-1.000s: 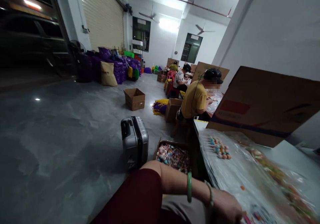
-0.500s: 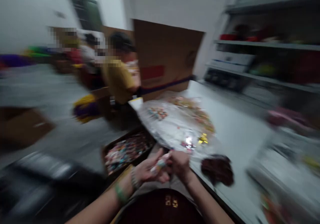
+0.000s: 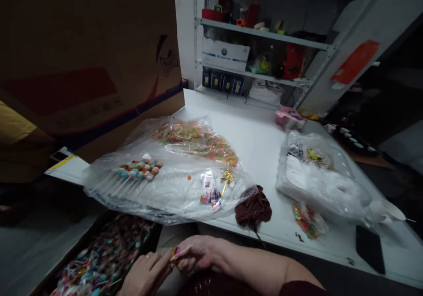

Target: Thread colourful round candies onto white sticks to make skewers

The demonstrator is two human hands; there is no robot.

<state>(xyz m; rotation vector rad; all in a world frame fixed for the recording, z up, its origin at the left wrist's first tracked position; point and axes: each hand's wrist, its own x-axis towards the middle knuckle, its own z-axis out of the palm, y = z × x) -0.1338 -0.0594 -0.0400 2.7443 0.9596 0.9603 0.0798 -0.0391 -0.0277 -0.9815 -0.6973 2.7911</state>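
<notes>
Low in the view, my two hands meet over a small lollipop [image 3: 181, 252] with a white stick and a bright wrapped end. My right hand [image 3: 198, 252] is closed around it, fingers curled. From the left, the fingers of my left hand [image 3: 145, 271] press together against its wrapped end. Just left of my hands, a box of wrapped lollipops [image 3: 99, 260] stands below table level. On the clear plastic sheet [image 3: 178, 190] in front of me lie a row of striped lollipops [image 3: 139, 170], a gold twist-tie bundle [image 3: 227, 177] and printed wrappers [image 3: 211, 192].
A dark red cloth pouch [image 3: 254, 207] lies at the white table's [image 3: 251, 133] near edge. To the right are a plastic-wrapped tray [image 3: 317, 181], a candy bag [image 3: 308, 221] and a black phone [image 3: 369, 248]. A tall cardboard box [image 3: 99, 58] stands left; metal shelves [image 3: 264, 31] line the back.
My view has swung right, toward the table and shelves. My left hand was palm-up with wrapped pieces in it; now it is turned over, its fingers against the lollipop in my right hand.
</notes>
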